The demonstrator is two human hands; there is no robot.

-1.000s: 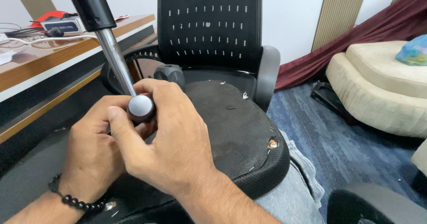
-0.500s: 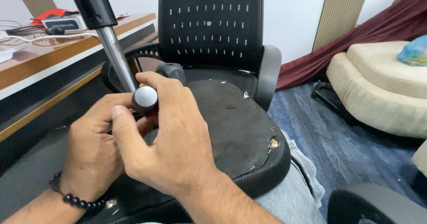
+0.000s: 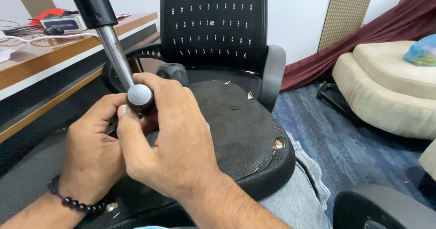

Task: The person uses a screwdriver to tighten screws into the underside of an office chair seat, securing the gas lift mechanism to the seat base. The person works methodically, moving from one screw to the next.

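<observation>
Office: desk (image 3: 54, 61), mesh swivel chair (image 3: 213, 24)

Single view, head-worn camera, angled down and forward over the wearer's lap. Very close to both hands: left hand (image 3: 93, 158) and right hand (image 3: 170, 140) fill the lower-left half of frame, forearms entering from the bottom edge. Office chair seat (image 3: 240, 133) lies just beyond them, its mesh backrest (image 3: 213, 24) straight ahead. Wooden desk (image 3: 41, 61) runs along the left edge; cream sofa (image 3: 390, 88) far right across blue carpet (image 3: 336, 138). No second view to overlap
</observation>
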